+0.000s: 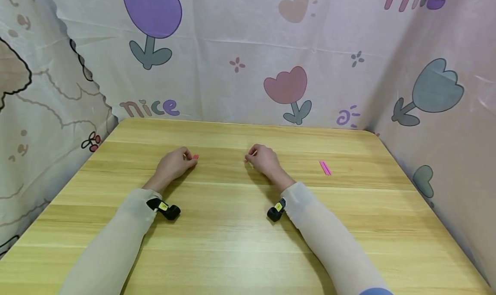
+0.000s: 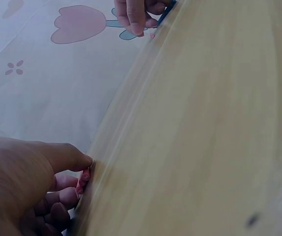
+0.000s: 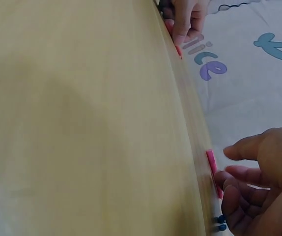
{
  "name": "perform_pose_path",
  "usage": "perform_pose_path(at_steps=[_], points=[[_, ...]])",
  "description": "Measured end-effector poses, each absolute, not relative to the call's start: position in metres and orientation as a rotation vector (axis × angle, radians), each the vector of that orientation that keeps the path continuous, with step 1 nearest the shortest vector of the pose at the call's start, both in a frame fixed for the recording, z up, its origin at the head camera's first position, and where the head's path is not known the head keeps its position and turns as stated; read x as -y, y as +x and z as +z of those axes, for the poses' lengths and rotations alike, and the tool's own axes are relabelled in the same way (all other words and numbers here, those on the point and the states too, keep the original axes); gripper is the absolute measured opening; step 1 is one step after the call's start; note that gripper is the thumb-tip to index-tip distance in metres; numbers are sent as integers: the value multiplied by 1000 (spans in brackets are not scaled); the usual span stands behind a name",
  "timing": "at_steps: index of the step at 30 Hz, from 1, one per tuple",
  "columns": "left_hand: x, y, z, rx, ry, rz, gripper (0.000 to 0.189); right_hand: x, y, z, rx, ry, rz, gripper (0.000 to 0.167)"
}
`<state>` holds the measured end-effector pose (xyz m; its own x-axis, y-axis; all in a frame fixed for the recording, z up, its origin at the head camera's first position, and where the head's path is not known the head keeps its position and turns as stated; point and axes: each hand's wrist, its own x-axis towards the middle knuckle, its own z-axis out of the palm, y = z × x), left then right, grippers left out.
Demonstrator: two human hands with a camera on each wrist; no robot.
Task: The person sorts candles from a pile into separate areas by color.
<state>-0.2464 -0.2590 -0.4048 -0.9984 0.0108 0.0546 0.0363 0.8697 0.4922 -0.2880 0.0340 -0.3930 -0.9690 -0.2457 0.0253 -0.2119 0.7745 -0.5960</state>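
Note:
My left hand (image 1: 173, 162) is at the left middle of the table, its thumb and fingers pinching short red sticks (image 2: 83, 180) close over the wood. Opposite it is my right hand (image 1: 265, 160), fingertips low at the tabletop. In the right wrist view that hand's thumb and index finger stand apart, while the other fingers bend loosely beside a pink stick (image 3: 213, 167). Blue round ends (image 3: 222, 224) show just under the right hand; the rest of them is hidden. Two bright pink sticks (image 1: 325, 168) lie side by side farther right.
The light wooden table (image 1: 224, 243) reaches back to a printed cloth (image 1: 217, 84) that hangs behind it and along both sides. A black wrist camera (image 1: 167, 209) is strapped at the left cuff, another wrist camera (image 1: 276, 211) at the right one.

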Motion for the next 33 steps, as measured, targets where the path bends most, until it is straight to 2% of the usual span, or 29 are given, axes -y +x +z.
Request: perform_pose_path(at_steps=[12,20,29,33], points=[[259,-245,-405,2986,-34,-789,27,-29,-285,-390,-2963,-403,-776,14],[258,-244,-405,2987,-37,-778,26,-27,-283,-390,-2944,-405,-811,11],[257,-244,-405,2987,-31,-775,25,-32,-280,-389,-2924,-371,-929,16],[257,-244,-405,2989,-29,-771,26,-35,-281,-391,-2946,-364,-1009,23]])
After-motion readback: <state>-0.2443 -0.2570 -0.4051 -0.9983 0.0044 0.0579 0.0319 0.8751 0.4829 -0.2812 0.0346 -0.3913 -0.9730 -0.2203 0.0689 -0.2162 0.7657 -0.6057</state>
